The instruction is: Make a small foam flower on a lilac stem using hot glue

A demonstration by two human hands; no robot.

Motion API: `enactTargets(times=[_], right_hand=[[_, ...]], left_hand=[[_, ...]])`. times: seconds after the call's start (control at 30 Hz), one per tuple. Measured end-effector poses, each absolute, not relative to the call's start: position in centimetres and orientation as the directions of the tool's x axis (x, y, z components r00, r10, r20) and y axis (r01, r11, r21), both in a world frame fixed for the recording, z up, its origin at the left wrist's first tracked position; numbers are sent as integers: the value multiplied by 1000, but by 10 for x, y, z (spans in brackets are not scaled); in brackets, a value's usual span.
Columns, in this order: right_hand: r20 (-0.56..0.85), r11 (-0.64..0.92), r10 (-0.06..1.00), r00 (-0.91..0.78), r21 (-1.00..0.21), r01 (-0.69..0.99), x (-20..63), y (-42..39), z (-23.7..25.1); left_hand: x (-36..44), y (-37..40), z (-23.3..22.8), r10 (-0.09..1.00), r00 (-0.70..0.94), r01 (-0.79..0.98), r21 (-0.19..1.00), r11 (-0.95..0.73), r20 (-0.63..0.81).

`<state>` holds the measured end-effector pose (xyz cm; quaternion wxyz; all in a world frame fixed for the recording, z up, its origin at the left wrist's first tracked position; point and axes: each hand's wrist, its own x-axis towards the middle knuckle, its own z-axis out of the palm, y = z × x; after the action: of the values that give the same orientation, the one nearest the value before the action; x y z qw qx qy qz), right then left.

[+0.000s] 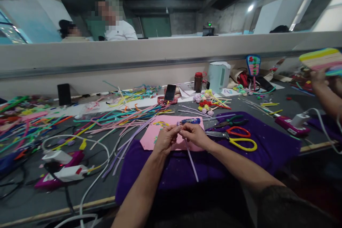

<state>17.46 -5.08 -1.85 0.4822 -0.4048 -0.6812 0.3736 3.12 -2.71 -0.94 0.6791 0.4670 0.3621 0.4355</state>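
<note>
Head view: lilac pipe cleaner (191, 160) hangs below both hands' grip (181, 132).

so much colour here: a pale lilac fuzzy pipe cleaner (191, 160) over a deep purple felt cloth (267, 142), a light pink paper sheet (149, 137), scissors with yellow and red plastic handles (239, 139), a magenta and white glue gun (62, 174), all on the dark grey table (32, 199)
</note>
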Motion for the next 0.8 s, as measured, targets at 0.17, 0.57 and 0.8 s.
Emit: enactTargets(times=[0.17,0.57,0.8], right_hand=[[323,358,924,-203,-919,167,174,-51,-17],[322,357,925,-202,-919,166,174,-53,-17],[316,352,927,-204,-919,177,173,-54,-19]], left_hand=[[32,-28,-7,940,321,-278,938,206,-112],[31,-30,-9,929,357,-270,942,199,-94],[31,-31,-9,937,340,-268,946,182,-84]])
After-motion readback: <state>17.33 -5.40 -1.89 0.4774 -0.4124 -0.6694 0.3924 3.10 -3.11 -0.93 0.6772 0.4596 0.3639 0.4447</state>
